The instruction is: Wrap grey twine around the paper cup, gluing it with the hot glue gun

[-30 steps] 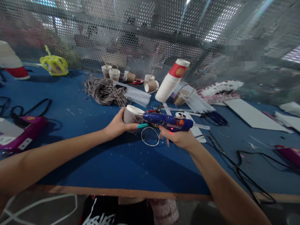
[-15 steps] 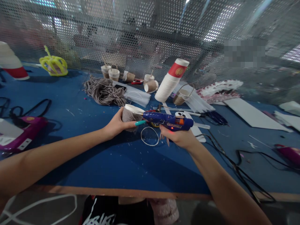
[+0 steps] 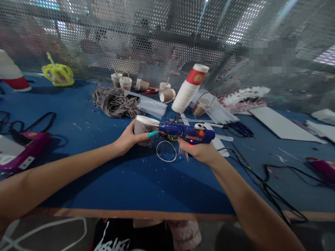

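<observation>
My left hand (image 3: 130,138) grips a paper cup (image 3: 142,129) wrapped in grey yarn, its white rim uppermost and tilted a little. In my right hand (image 3: 200,150) is a blue glue gun (image 3: 180,130) with a lit red light and a clear glue stick out of its back. The gun's nozzle points left and meets the cup near the rim; whether it touches cannot be made out. A thin white ring (image 3: 166,151) lies on the blue table (image 3: 117,188) below the gun. Behind my left hand is a heap of grey yarn (image 3: 115,101).
A leaning stack of paper cups (image 3: 187,92) and several small brown-wrapped cups (image 3: 125,83) stand at the back. Left are a yellow basket-like piece (image 3: 59,74) and a purple device (image 3: 28,148). Black cables (image 3: 251,170) cross the right side. A perforated metal screen (image 3: 110,42) rises behind.
Both hands, with the cup and the glue gun, are nearly in the same place. The whole view has shifted slightly; the nozzle stays by the cup's rim.
</observation>
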Demonstrator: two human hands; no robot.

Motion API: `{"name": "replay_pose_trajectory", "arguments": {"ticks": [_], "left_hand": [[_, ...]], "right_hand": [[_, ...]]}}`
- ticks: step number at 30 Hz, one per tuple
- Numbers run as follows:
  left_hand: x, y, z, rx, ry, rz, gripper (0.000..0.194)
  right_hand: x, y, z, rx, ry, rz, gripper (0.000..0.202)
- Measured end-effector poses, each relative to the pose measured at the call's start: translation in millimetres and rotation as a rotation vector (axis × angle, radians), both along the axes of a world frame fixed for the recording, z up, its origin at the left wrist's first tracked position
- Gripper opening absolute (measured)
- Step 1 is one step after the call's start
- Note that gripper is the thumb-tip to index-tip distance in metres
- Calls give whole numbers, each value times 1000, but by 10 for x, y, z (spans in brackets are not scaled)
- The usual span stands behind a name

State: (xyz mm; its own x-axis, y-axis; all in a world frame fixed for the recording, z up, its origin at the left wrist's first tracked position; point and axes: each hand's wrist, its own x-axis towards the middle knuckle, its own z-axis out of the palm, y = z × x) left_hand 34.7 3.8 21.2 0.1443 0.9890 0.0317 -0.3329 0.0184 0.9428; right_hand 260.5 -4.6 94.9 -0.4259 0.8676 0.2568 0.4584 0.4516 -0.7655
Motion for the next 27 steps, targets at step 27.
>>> {"name": "replay_pose_trajectory", "arguments": {"ticks": [27], "left_hand": [[-113, 69, -110, -34, -110, -91, 80]], "right_hand": [[119, 0, -16, 61, -71, 36, 24]]}}
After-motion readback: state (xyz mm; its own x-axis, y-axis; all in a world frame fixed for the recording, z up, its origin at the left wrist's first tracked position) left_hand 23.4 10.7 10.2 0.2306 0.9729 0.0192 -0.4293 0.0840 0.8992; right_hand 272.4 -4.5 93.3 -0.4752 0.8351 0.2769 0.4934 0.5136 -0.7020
